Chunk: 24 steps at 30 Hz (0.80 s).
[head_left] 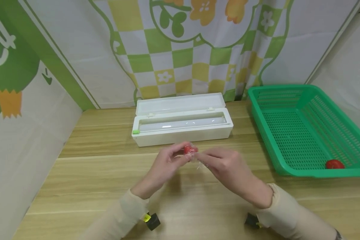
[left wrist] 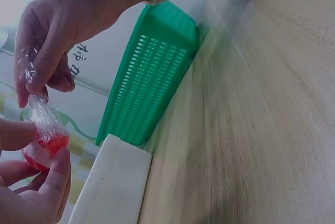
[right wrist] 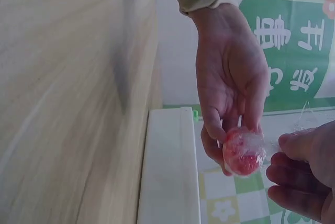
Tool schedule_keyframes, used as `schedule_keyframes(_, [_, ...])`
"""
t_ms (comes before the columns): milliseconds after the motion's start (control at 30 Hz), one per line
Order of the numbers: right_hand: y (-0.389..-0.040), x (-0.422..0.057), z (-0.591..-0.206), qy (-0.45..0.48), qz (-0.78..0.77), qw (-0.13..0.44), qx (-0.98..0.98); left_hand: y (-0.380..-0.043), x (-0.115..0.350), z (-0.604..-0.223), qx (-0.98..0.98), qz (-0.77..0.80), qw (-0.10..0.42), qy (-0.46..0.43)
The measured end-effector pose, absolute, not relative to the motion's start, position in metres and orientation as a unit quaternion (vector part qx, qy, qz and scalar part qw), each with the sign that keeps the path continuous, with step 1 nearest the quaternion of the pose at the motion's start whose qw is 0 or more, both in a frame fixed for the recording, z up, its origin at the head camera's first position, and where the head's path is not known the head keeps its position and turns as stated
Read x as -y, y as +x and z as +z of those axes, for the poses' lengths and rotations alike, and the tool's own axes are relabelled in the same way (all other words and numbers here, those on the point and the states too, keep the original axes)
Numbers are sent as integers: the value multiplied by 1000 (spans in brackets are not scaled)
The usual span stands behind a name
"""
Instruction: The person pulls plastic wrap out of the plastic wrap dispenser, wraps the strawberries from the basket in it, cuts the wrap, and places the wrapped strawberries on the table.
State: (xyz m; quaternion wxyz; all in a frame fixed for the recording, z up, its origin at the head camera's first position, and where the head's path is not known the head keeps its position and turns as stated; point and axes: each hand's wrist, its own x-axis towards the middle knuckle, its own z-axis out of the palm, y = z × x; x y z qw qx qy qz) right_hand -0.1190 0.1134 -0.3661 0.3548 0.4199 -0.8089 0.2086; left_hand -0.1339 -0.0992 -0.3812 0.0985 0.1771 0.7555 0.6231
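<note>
A small round red fruit [head_left: 189,149] is wrapped in clear cling film, above the table in front of the white box. My left hand [head_left: 165,162] holds it between thumb and fingers, as the right wrist view also shows. The film [left wrist: 42,110] is gathered into a twisted neck on one side of the fruit. At that neck my right hand [head_left: 228,166] pinches the film between thumb and fingers, and a loose tail of film sticks out past them. In the left wrist view the wrapped fruit [left wrist: 46,150] shows red through the wrinkled film.
Behind the hands stands a white cling film dispenser [head_left: 184,135], its lid tipped back and a roll [head_left: 183,124] inside. At the right is a green plastic basket [head_left: 283,160] with another red fruit [head_left: 335,164] in its near corner. A patterned curtain [head_left: 183,60] hangs behind the wooden table [head_left: 87,173].
</note>
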Motion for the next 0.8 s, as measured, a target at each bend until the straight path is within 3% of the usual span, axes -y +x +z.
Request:
schedule_keyframes(500, [-133,-124,-366,363,453,207,787,-133,106,-384,-689,652,191,254])
schedule_keyframes(800, [-130,-124,-370,348,500,203,767,-135,104,-380,-667,659,218,272])
